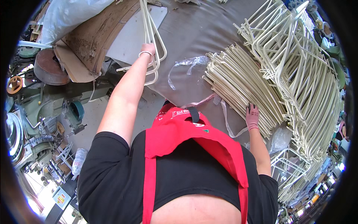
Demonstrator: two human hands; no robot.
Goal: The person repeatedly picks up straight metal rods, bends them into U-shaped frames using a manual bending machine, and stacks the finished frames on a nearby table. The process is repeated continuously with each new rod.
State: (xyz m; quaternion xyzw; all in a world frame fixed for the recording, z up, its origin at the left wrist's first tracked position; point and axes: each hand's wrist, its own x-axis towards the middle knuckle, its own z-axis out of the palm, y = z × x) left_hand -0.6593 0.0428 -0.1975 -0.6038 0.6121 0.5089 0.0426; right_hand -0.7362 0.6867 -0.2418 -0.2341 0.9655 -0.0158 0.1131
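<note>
My left hand [148, 48], bare with a bracelet on its wrist, is raised at the upper left. Its fingers are wrapped round a few cream bent metal tubes [161, 43] with rounded corners, which hang past the hand. Over to the right, my right hand [252, 116] wears a pink glove with dark fingertips. It lies on the near side of a stack of straight cream metal tubes [238, 82], fingers stretched over them and apart. No tube appears lifted in it.
A tall heap of bent cream tube frames [298, 82] stands right of the stack. Clear plastic wrap [192, 61] and a pale strap [225, 117] lie on the grey sheet [194, 33]. Cardboard [74, 67], a white sack [71, 18] and green machinery [48, 108] are at the left.
</note>
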